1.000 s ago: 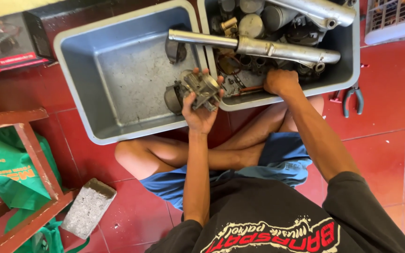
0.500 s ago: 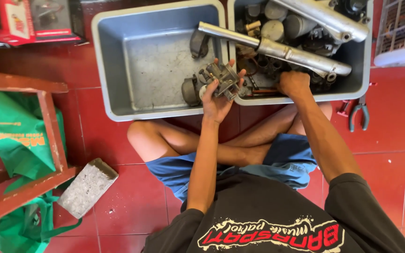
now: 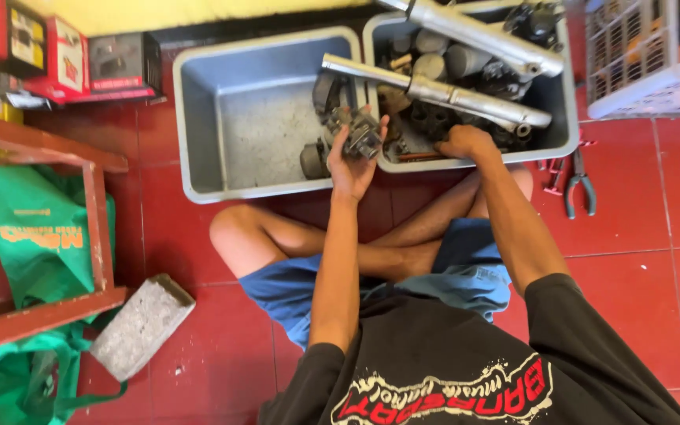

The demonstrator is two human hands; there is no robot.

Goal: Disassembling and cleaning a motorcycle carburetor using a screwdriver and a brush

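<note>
Head view: the left hand [image 3: 353, 161] is holding a grimy metal part [image 3: 358, 131] above the nearly empty left grey tub [image 3: 198, 118], fingers curled around it. The right hand [image 3: 463, 142] is reaching into the crowded right tub [image 3: 564, 126]; its fingers are hidden, state indeterminable. Sorting appears largely unfinished.

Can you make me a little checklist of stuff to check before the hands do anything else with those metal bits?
1. Left hand has a firm hold on the small dark grey metal part: ok.
2. Right hand visible among the parts in the full grey plastic tub: ok; fingertips cannot tell.
3. Long silver metal tubes lying steady across that tub: cannot tell.
4. Bare space in the emptier grey plastic tub: ok.
5. Blue-handled pliers out of the hands' way on the red tile floor: ok.
</note>
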